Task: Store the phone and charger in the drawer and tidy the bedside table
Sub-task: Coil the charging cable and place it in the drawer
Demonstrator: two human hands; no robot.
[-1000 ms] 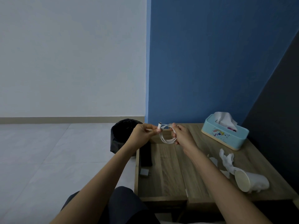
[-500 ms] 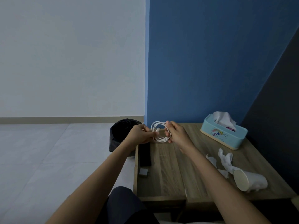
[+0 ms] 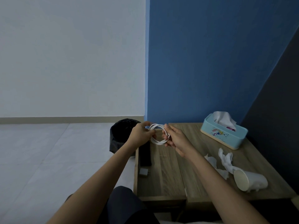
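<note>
White charging cable (image 3: 159,134), coiled into a small loop: I hold it in the air over the back left corner of the wooden bedside table (image 3: 171,175), my left hand (image 3: 142,134) pinching one side of the coil, my right hand (image 3: 175,139) closed on the other. Black phone (image 3: 145,155): flat on the tabletop along its left edge, below my left hand. Grey charger plug (image 3: 143,172): just in front of the phone, near the same edge. Light-blue tissue box (image 3: 224,135): back right of the table. Crumpled white tissues (image 3: 225,160): front right. White paper cup (image 3: 249,180): on its side, touching the tissues. Black bin (image 3: 121,135): on the floor, left of the table.
</note>
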